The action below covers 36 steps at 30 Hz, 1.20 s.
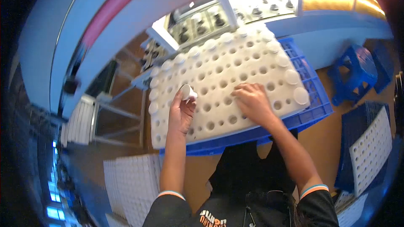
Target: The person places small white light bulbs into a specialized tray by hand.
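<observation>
My left hand (183, 111) holds a small white cup (187, 93) between thumb and fingers, above the left part of a white foam board (216, 113) with rows of round holes. White round caps or cups (300, 96) sit along the board's left, far and right edges. My right hand (251, 101) is over the board right of its middle, palm down with fingers bent together at the holes; whatever may be between its fingertips is hidden.
The board rests on a blue plastic crate (314, 88). Blue stools (357, 69) stand at the right, above a leaning perforated white board (371, 153). Stacked white boards (130, 180) lie at the lower left. Lit machinery (202, 23) with dark parts is beyond the board.
</observation>
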Motion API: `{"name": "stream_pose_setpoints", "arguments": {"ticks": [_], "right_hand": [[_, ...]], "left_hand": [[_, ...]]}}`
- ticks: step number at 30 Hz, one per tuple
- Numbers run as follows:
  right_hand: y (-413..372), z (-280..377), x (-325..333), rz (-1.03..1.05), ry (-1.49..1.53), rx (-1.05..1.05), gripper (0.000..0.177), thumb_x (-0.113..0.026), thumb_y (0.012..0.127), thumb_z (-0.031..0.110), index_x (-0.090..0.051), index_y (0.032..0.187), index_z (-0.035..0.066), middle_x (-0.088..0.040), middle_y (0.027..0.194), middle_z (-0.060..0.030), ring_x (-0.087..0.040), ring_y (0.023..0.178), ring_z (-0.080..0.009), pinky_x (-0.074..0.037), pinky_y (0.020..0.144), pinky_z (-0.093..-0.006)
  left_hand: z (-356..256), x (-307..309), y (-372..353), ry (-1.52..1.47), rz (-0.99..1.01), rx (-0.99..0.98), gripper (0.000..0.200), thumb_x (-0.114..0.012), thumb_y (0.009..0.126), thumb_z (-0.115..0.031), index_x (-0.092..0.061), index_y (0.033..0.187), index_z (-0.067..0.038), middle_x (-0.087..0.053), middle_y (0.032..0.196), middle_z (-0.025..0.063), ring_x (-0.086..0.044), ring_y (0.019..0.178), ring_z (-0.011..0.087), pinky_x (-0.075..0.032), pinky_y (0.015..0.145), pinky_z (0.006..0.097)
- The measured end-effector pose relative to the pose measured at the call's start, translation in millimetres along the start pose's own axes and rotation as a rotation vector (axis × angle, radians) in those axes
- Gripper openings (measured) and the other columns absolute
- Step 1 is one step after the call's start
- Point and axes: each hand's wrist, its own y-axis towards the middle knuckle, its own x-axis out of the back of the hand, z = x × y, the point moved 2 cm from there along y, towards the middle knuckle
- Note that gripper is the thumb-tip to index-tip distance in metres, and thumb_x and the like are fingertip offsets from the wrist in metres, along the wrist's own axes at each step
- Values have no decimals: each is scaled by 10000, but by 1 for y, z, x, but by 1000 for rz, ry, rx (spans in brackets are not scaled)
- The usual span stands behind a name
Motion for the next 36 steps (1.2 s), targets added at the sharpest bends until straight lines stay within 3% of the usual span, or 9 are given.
{"name": "stream_pose_setpoints", "arguments": {"ticks": [6,8,14,18,21,23,28,30,36], "right_hand": [[4,9,7,20,-4,28,156,-624,811,124,-668,957,87,-645,1038,-74,-551,1098,-278,-370,958,-410],[4,11,7,25,-18,32,156,-620,813,120,-667,958,86,-644,1038,-76,-552,1099,-275,-370,957,-409],[2,9,5,20,-23,43,166,-625,807,123,-667,964,91,-643,1050,-68,-552,1093,-272,-368,963,-410],[0,2,-1,30,-45,18,185,-631,784,126,-673,963,110,-631,1085,-50,-549,1072,-267,-372,957,-406],[0,2,-1,-4,-56,17,186,-630,771,115,-677,951,114,-633,1072,-48,-551,1066,-263,-372,956,-401],[0,3,0,-2,-8,5,186,-631,757,104,-680,936,114,-633,1062,-44,-553,1066,-254,-372,956,-396],[-1,4,2,-11,13,23,192,-632,744,88,-682,928,113,-633,1052,-40,-555,1070,-234,-373,954,-397],[0,5,3,-13,8,26,186,-625,752,81,-682,927,110,-636,1049,-41,-559,1066,-237,-372,953,-399],[-1,5,3,-26,17,18,166,-609,781,94,-683,928,114,-641,1038,-47,-560,1059,-244,-372,948,-404]], "left_hand": [[-41,78,-89,245,-417,-373,286,-551,950,-196,-552,1189,-38,-632,1016,92,-641,811,184,-563,676,284],[-60,109,-100,308,-434,-448,289,-551,950,-203,-552,1189,-39,-626,1031,91,-641,813,181,-564,691,282],[-80,120,-85,392,-394,-410,331,-562,942,-207,-538,1212,-17,-620,1043,95,-630,841,164,-549,688,253],[-82,111,-65,982,-426,-239,398,-549,918,-186,-498,1291,-54,-600,1109,99,-593,793,151,-507,627,259],[-76,112,-62,1214,-529,-431,430,-554,918,-175,-462,1323,-62,-533,1231,117,-587,835,171,-498,645,274],[-75,120,-62,1738,-617,-935,461,-567,912,-149,-432,1342,-53,-465,1318,117,-586,866,185,-490,674,274],[-41,60,-72,1159,-393,-856,398,-549,924,-124,-474,1298,-12,-498,1287,110,-597,903,194,-481,767,271],[-27,34,-65,780,-296,-395,360,-526,950,-166,-496,1273,-10,-550,1227,115,-611,948,198,-489,771,286],[12,-11,-1,8,-23,12,418,-498,975,-241,-446,1314,-3,-553,1219,148,-564,1120,255,-539,839,334]]}}
